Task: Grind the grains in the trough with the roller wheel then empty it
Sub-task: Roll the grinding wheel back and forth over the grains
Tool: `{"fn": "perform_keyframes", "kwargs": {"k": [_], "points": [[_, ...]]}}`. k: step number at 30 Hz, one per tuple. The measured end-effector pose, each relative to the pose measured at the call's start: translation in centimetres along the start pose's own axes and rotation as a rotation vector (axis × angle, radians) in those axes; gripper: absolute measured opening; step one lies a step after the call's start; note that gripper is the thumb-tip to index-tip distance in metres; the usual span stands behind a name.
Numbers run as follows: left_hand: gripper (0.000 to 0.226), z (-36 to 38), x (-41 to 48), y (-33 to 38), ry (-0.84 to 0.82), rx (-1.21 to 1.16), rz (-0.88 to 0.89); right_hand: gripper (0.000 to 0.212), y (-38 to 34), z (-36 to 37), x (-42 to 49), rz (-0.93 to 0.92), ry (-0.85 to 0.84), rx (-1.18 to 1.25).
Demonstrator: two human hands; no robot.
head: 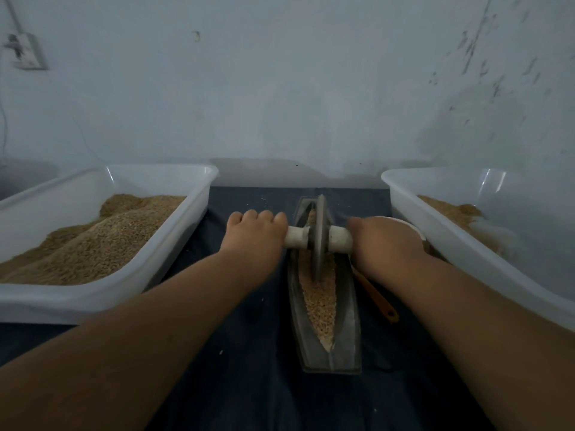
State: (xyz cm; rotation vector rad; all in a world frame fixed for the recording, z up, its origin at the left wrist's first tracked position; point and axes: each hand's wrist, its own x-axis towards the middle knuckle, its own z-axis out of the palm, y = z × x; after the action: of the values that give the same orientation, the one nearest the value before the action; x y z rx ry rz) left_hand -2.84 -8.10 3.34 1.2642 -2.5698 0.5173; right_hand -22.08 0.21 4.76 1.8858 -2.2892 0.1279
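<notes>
Landmark: trough (349, 325), a narrow boat-shaped vessel lying lengthwise on the dark cloth (249, 353). All places below are given from it.
Grains: grains (319, 301) fill the trough's groove as a pale bed from the far tip to the near tip. Most look whole, so I judge the grinding is not finished.
Roller wheel: roller wheel (320, 241) is a grey disc standing upright on edge in the groove, in the trough's far half, with its rim sunk in the grains. A pale axle sticks out across the trough on both sides.
Left hand: left hand (255, 236) has its fingers curled over the axle stub on the trough's left, knuckles up, in a firm hold.
Right hand: right hand (384, 242) is wrapped over the stub on the trough's right. The fingertips are hidden, but the hold looks closed.
Handling, wheel: it looks like cast metal, heavy and rigid. Take it by both stubs with even pressure, or the disc may tilt and ride up the groove wall.
Handling, trough: it is stiff and probably heavy. For emptying, take hold at the two ends. The grains are loose and will pour fast and spill over the low rim.
Left of trough: white tub (186, 219) heaped with grain.
Right of trough: second white tub (466, 244) holding less. Just beside the trough lie an orange-handled tool (378, 301) and a white bowl (412, 228), which is partly hidden by the right hand.
Writing: none legible, and no brand marks seen.
</notes>
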Motion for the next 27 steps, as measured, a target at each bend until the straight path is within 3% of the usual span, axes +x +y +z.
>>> {"fn": "perform_keyframes", "kwargs": {"k": [2, 6, 10, 15, 16, 19, 23, 27], "points": [[0.038, -0.9, -2.2, 0.1, -0.006, -0.008, 0.036, 0.02, -0.3, -0.4, -1.9, 0.024, -0.087, 0.014], [0.043, -2.4, -6.2, 0.2, 0.017, -0.024, 0.065, 0.007, -0.7, -1.0, -5.8, -0.003, 0.071, -0.055], [0.044, -2.6, -7.6, 0.2, 0.043, -0.022, 0.063, 0.008, -0.9, -1.3, -6.8, -0.029, 0.103, -0.055], [0.039, -1.1, -4.3, 0.0, -0.041, -0.07, 0.011, 0.011, -0.9, -0.9, -3.0, 0.019, -0.135, -0.041], [0.037, -0.7, -3.2, -0.1, -0.043, -0.064, 0.004, 0.008, -0.9, -1.0, -2.0, 0.004, -0.126, -0.038], [0.034, 0.3, 0.2, -0.3, -0.022, -0.012, -0.025, 0.028, -0.8, -1.5, 0.3, 0.024, -0.091, -0.048], [0.032, 1.1, 3.3, -0.5, 0.011, -0.017, -0.078, 0.024, -0.7, -1.3, 2.5, 0.029, 0.103, -0.058], [0.031, 1.7, 2.5, -0.4, 0.04, -0.012, -0.088, 0.024, -0.6, -0.8, 2.1, 0.02, 0.088, -0.074]]}}
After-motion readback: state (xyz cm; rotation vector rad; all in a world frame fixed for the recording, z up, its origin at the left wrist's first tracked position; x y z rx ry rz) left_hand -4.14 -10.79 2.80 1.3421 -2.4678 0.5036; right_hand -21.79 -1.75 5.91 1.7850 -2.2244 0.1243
